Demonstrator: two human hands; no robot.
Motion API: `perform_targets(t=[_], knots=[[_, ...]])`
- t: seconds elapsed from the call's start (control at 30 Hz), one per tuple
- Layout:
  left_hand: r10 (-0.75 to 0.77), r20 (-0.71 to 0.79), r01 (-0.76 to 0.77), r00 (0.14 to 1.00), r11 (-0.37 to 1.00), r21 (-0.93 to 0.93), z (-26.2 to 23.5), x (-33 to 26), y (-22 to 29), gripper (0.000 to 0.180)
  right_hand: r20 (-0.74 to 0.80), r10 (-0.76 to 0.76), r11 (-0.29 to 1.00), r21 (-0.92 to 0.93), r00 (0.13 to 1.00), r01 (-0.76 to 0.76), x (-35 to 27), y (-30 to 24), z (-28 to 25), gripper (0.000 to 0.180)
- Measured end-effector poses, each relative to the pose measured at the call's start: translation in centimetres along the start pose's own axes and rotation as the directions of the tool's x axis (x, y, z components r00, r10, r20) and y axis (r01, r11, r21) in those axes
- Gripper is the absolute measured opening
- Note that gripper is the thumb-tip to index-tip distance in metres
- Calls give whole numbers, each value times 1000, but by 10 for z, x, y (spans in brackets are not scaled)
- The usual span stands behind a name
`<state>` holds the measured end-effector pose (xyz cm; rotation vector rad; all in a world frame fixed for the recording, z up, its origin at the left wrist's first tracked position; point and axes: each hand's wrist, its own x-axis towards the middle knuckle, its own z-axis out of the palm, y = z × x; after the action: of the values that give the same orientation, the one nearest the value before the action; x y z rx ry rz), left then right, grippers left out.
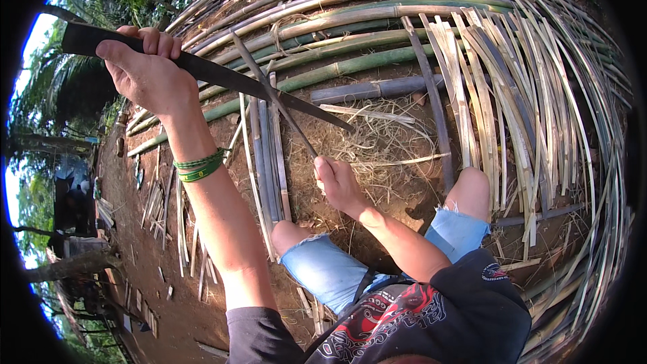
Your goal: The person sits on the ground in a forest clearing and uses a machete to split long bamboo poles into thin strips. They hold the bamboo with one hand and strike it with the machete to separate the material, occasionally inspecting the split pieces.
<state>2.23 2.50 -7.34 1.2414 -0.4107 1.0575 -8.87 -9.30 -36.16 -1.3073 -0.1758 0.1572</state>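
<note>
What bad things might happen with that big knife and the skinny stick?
The long dark blade, gripped by the left hand, crosses the thin bamboo strip that the right hand holds. If it slid down the strip, it might reach those fingers. The bare knees are also close below.

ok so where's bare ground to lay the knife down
Bare brown dirt left of the left forearm, bordered by scattered short bamboo offcuts. Crowded: pale split bamboo strips to the right, green bamboo poles ahead, straw shavings by the right hand.
</note>
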Motion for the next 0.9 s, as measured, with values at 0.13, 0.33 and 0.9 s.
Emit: perform_targets(t=[0.13, 0.33, 0.9], knots=[[11, -66, -7, 998, 998, 70, -13, 8, -1, 46, -120, 223, 975, 5, 967, -224, 1, 82, -14, 57], [1, -117, 15, 993, 991, 130, -16, -8, 9, 46, -16, -33, 956, -293, 999, 27, 3, -33, 5, 52], [53, -55, -43, 997, 984, 174, 6, -10, 3, 47, -191, 353, 918, -120, 916, -379, 7, 122, -55, 56]])
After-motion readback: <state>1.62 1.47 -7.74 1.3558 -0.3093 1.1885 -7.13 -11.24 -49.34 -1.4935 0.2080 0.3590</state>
